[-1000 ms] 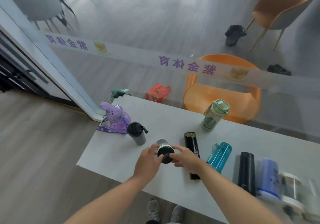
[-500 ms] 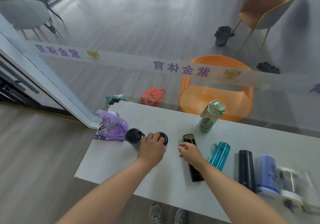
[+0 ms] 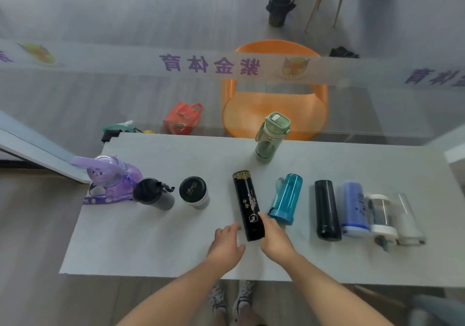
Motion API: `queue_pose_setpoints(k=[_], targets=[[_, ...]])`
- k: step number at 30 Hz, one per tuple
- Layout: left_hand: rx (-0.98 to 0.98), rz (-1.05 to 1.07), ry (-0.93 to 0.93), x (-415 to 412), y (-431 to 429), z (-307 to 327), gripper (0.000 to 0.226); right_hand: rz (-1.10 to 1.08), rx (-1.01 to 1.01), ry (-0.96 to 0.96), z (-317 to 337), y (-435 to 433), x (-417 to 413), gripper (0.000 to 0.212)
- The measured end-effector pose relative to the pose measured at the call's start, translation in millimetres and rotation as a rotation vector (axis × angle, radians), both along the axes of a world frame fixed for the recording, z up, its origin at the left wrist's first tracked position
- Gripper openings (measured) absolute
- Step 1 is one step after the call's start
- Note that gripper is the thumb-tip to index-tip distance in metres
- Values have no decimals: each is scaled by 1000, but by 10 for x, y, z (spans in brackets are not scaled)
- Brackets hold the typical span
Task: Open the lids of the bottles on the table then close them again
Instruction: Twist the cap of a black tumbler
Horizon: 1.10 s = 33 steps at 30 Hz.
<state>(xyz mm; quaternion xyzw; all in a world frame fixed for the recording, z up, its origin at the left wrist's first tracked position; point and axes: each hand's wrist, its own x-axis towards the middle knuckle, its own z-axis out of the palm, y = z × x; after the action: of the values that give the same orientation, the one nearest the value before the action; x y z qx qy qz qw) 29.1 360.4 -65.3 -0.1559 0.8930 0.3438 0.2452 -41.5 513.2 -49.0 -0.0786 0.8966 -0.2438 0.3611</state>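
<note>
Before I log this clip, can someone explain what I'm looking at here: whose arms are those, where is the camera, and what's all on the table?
No machine here: a person's two bare hands, filmed by a wide-angle camera on their head, looking down. The table holds a row of bottles: a purple rabbit bottle, two dark-lidded cups, a green bottle standing behind, and several lying flat. The right hand touches the near end of the lying black flask; the left hand is open beside it, holding nothing. Nothing is lifted yet.

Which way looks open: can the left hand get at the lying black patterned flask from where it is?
Probably yes. The left hand sits just beside the black patterned flask, with bare table between; only the right hand already rests on its near end.
</note>
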Motion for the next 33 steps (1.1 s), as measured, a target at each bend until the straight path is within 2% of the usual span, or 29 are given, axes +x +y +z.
queue_pose_setpoints(k=[4,10,17,20,24,27,30,33], targets=[[198,212,-22,45,182,-299,58,44,-62,-86,-312,9,34,90],[238,371,45,92,97,-253,48,7,-179,-128,-253,-32,-24,92],[151,279,280,206,-60,484,47,8,-288,-329,501,14,-183,86],[144,302,377,211,-117,715,41,-29,-335,-363,742,-5,-246,75],[43,238,485,22,-207,980,39,-128,-352,-273,941,-148,-371,54],[-204,55,506,-153,-290,1042,36,-164,-339,-168,986,-297,-422,50],[-422,-33,509,-236,-344,1080,28,-175,-331,-139,1014,-389,-419,49],[-511,-101,542,-237,-354,1079,27,-166,-309,-147,1029,-368,-413,47]])
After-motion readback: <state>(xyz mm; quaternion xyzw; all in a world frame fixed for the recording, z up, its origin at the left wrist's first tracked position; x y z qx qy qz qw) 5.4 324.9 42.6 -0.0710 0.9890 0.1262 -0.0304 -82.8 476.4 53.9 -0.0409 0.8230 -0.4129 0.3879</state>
